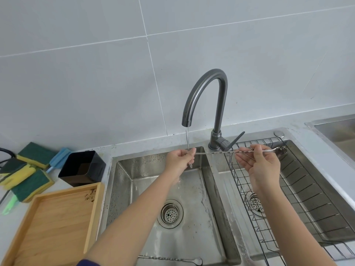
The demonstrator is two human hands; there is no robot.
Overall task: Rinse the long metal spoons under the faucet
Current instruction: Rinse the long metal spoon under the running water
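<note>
A long metal spoon with a twisted handle stretches level between my hands above the double sink. My left hand pinches its handle end right under the thin stream of water from the grey faucet. My right hand pinches the handle near the bowl. The spoon bowl sticks out to the right over the wire rack and carries dark specks. A second long twisted spoon lies at the near edge of the left basin.
The left basin is wet, with a round drain strainer. A wire rack sits in the right basin. On the counter at left are a black square container, a wooden tray and several green-yellow sponges.
</note>
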